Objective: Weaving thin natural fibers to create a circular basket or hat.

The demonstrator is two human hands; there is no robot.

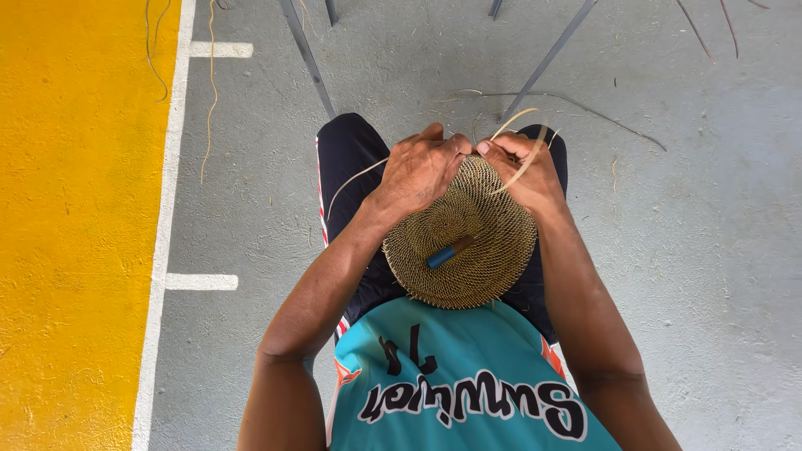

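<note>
1. Two bare hands meet at the far rim of a round woven disc (pixel 468 242), just above the middle of the frame; the disc rests on the person's lap, over dark shorts (pixel 347 154)
2. Left hand (pixel 418 171) lies on the upper left part of the disc, its fingers curled shut and pinching at the rim where the two hands touch
3. Right hand (pixel 526 171) sits on the upper right edge of the disc, fingers bent closed around a pale flat strip (pixel 522 163) that loops up from the rim and arcs over the back of the hand
4. One more thin pale strand (pixel 355 177) runs from under the left hand out to the left, across the dark shorts
5. The disc is tightly coiled, tan-brown, with a ridged edge; its lower edge touches the teal shirt (pixel 451 367) at the bottom of the frame
6. A small tool with a blue handle (pixel 447 252) lies near the centre of the disc, tilted, its brownish end pointing to the upper right; neither hand touches it
7. Grey concrete floor (pixel 702 250) fills the right side and top of the frame, with loose thin fibres (pixel 585 108) scattered in the upper right
8. Grey metal legs (pixel 309 58) slant down from the top edge, just beyond the knees
9. A yellow painted area (pixel 75 225) fills the left side, bordered by a white line (pixel 163 225) with short white marks branching to the right
</note>
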